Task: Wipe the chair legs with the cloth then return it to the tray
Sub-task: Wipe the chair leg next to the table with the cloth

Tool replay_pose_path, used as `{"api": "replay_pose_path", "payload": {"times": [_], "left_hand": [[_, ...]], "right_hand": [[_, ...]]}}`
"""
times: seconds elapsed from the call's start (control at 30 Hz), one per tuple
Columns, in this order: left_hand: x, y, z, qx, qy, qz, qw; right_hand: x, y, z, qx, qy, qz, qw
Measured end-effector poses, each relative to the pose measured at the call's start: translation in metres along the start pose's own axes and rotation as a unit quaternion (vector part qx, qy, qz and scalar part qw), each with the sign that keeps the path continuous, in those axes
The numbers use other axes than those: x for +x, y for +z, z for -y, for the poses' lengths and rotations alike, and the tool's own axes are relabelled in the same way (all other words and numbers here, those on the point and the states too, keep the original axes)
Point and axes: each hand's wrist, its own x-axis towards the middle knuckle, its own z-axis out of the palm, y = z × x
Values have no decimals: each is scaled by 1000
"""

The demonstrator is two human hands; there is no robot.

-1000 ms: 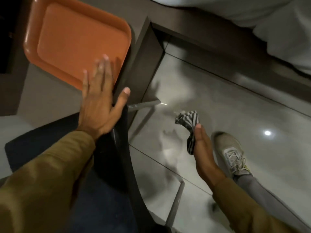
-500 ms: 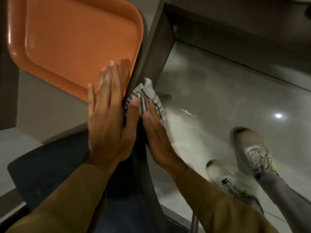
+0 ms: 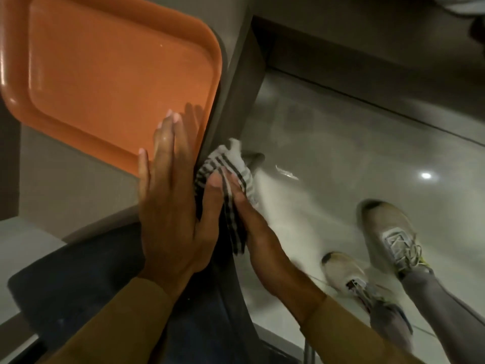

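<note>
The striped black-and-white cloth (image 3: pixel 231 169) is bunched in my right hand (image 3: pixel 252 232), which presses it against the dark chair (image 3: pixel 78 271) at its upper edge. My left hand (image 3: pixel 170 206) lies flat with fingers together on the chair's top, thumb touching the cloth. The orange tray (image 3: pixel 105 69) sits on the grey table surface at upper left, with nothing in it; my left fingertips reach just over its near corner. A metal chair leg (image 3: pixel 308 350) shows at the bottom edge.
The grey table (image 3: pixel 65 185) has a dark side panel (image 3: pixel 241 82) dropping to the glossy tiled floor (image 3: pixel 341 153). My two feet in beige sneakers (image 3: pixel 388 237) stand on the floor at right. A dark baseboard runs along the back.
My right hand has lifted the cloth from down near the floor up to the chair's top edge beside my left hand. The view has moved closer to the tray.
</note>
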Motion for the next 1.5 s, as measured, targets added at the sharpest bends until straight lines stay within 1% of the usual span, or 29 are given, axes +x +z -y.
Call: {"api": "replay_pose_path", "payload": {"times": [0.07, 0.13, 0.2, 0.3, 0.37, 0.47, 0.5, 0.53, 0.6, 0.63, 0.7, 0.73, 0.77, 0.8, 0.83, 0.9, 0.97, 1.03, 1.1, 1.17, 1.23, 1.3, 1.37, 1.43, 1.5], "left_hand": [[-1, 2, 0, 0, 1, 2, 1000], [-1, 2, 2, 4, 5, 0, 1000], [-2, 1, 4, 8, 10, -2, 1000], [-1, 2, 4, 7, 8, -3, 1000], [-1, 1, 3, 7, 3, -1, 1000], [-1, -1, 0, 0, 1, 7, 1000], [-1, -1, -1, 2, 0, 10, 1000], [0, -2, -1, 6, -1, 13, 1000], [0, -1, -1, 16, 0, 14, 1000], [0, -1, -1, 18, 0, 13, 1000], [-1, 0, 0, 17, 4, 4, 1000], [-1, 1, 1, 17, 8, -3, 1000], [-2, 1, 2, 16, 12, -8, 1000], [-2, 1, 3, 14, 16, -13, 1000], [-2, 2, 3, 12, 18, -16, 1000], [-2, 2, 2, 6, 19, -22, 1000], [-2, 1, 1, 4, 21, -27, 999], [-2, 0, 0, 3, 20, -20, 1000], [-1, -1, -1, 2, 11, -14, 1000], [-1, -1, -2, 8, 5, -10, 1000], [-1, 0, -3, 16, 7, -7, 1000], [-1, 2, -2, 25, 8, -13, 1000], [-2, 3, -1, 24, 16, -28, 999], [-3, 5, 0, 21, 26, -36, 999], [-2, 4, 1, 23, 24, -35, 999]], "right_hand": [[8, -6, -7, -25, -20, -41, 999], [34, -15, -9, -70, -40, -59, 995], [67, -27, -10, -104, -19, -98, 990], [98, -41, -4, -127, 42, -125, 983], [90, -34, 6, -115, 41, -115, 986], [36, -17, 6, -57, 24, -79, 995], [14, -10, 3, -40, 7, -69, 997], [-2, -5, 1, -53, -23, -64, 996], [-3, -3, -4, -111, -65, -89, 988], [11, -6, -1, -171, -98, -104, 975], [60, -16, -10, -314, -147, -100, 933], [85, -24, -19, -343, -143, -102, 923], [107, -33, -28, -333, -123, -104, 929], [121, -43, -30, -289, -95, -111, 946], [128, -52, -29, -219, -55, -132, 965], [129, -60, -25, -100, 6, -164, 981], [114, -48, -15, -107, 4, -133, 985], [85, -25, -9, -77, -28, -108, 991], [44, -2, -12, -77, -69, -82, 991], [18, 11, -24, -32, -75, -59, 995], [29, 3, -30, -8, -56, -81, 995], [64, -13, -35, 21, -34, -145, 989], [105, -33, -36, 43, 4, -193, 980], [132, -52, -35, 39, 26, -207, 977], [134, -53, -30, 18, 34, -208, 977]]}}
